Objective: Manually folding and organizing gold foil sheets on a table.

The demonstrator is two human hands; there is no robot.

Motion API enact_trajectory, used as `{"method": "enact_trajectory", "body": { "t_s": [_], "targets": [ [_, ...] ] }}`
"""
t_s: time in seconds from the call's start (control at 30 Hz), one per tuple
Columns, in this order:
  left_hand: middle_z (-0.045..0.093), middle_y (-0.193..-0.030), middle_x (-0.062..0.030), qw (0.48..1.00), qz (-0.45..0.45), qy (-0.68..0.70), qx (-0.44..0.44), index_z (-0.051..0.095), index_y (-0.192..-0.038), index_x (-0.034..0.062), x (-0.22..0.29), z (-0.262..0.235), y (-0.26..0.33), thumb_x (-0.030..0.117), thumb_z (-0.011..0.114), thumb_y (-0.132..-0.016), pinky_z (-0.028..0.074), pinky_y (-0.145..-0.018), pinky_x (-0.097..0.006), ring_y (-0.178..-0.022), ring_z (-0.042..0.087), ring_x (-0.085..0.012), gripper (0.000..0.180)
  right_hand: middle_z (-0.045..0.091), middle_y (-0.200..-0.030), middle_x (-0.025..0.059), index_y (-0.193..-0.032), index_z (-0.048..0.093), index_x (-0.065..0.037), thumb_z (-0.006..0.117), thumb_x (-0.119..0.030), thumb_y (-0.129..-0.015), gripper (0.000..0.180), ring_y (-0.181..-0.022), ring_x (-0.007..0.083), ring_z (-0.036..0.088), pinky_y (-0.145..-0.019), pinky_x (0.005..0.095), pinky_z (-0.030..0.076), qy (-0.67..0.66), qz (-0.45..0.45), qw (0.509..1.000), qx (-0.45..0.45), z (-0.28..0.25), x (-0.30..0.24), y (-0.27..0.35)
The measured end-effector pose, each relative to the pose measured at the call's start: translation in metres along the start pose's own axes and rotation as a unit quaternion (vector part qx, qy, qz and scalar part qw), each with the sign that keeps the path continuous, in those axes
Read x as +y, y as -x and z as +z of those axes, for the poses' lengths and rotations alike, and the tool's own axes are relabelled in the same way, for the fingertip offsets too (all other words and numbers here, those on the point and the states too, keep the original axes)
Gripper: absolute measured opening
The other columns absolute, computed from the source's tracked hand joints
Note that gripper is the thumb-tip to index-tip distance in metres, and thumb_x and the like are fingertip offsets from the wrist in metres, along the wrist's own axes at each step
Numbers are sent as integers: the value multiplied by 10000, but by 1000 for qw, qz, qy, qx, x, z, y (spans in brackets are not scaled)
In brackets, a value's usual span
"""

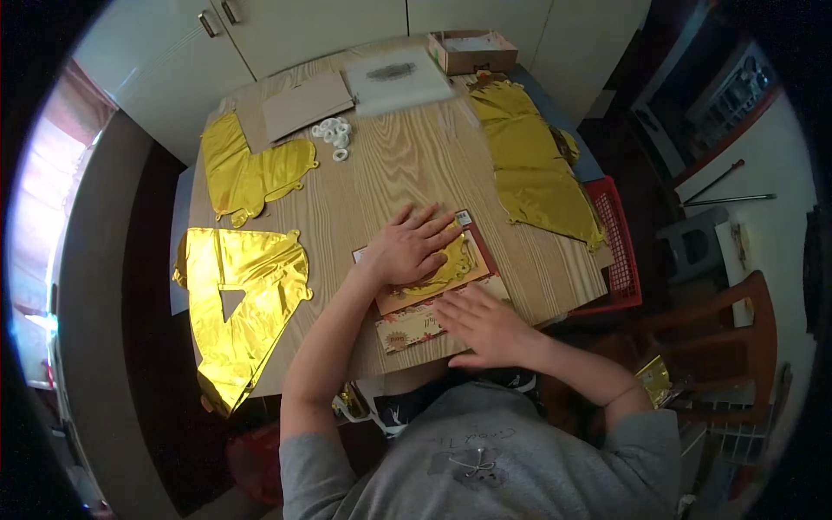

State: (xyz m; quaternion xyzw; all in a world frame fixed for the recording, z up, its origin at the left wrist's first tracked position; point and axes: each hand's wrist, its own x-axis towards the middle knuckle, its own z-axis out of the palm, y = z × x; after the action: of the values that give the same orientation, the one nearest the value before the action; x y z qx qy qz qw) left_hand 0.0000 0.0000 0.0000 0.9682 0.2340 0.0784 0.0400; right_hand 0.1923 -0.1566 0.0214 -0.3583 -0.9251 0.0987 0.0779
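My left hand [411, 244] lies flat, fingers spread, on a folded gold foil piece [452, 268] that rests on a brown card [407, 297] near the front edge of the wooden table [407, 165]. My right hand [487, 327] presses flat on a patterned floral card [407, 327] just in front of the brown one. Neither hand grips anything.
Gold foil balloon shapes lie at the left front [236, 299], left back [251, 169] and right [530, 165]. White tape rolls [334, 134], a cardboard sheet [305, 104], a clear plastic bag [396, 78] and an open box [472, 50] sit at the back. A red basket [617, 251] and wooden chair [737, 338] stand right.
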Motion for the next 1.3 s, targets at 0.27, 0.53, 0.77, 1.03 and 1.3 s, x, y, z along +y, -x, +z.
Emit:
{"method": "enact_trajectory", "body": {
  "t_s": [0.27,0.53,0.77,1.03,1.3],
  "targets": [
    [342,-1494,-68,1000,-8,22,-2,359,-1442,212,4,4,6,416,424,-920,174,-1131,-512,-1394,273,-294,564,499,-1348,118,-1257,527,-29,674,-391,-783,614,-1306,244,418,-1119,481,252,41,-10,996,80,13,-20,12],
    [342,-1494,-68,1000,1,11,14,364,-1439,212,-5,5,2,438,418,-926,177,-1126,-527,-1392,273,-309,563,660,-1085,77,-1016,671,-58,602,-172,-807,249,-1071,213,609,-973,417,448,82,-31,977,195,11,-30,36],
    [314,-1508,-57,1000,-1,-19,-4,353,-1444,216,-2,6,1,433,395,-936,157,-1132,-532,-1409,228,-317,554,682,-977,17,-978,677,-110,602,-148,-819,179,-992,171,636,-857,343,497,77,-60,964,247,-35,-49,102],
    [328,-1493,-91,998,-30,-61,-11,345,-1437,145,15,-2,2,341,423,-951,171,-1139,-495,-1402,239,-324,531,692,-905,45,-923,657,-96,602,-101,-854,88,-845,200,678,-705,317,532,95,45,909,404,-67,-40,146],
    [307,-1469,-227,993,-118,3,-14,338,-1394,-11,64,0,16,387,464,-923,202,-1118,-515,-1382,266,-366,629,690,-899,114,-944,646,-20,552,-29,-846,136,-806,263,687,-695,378,557,90,57,880,463,-63,-16,144]
  ]
}}
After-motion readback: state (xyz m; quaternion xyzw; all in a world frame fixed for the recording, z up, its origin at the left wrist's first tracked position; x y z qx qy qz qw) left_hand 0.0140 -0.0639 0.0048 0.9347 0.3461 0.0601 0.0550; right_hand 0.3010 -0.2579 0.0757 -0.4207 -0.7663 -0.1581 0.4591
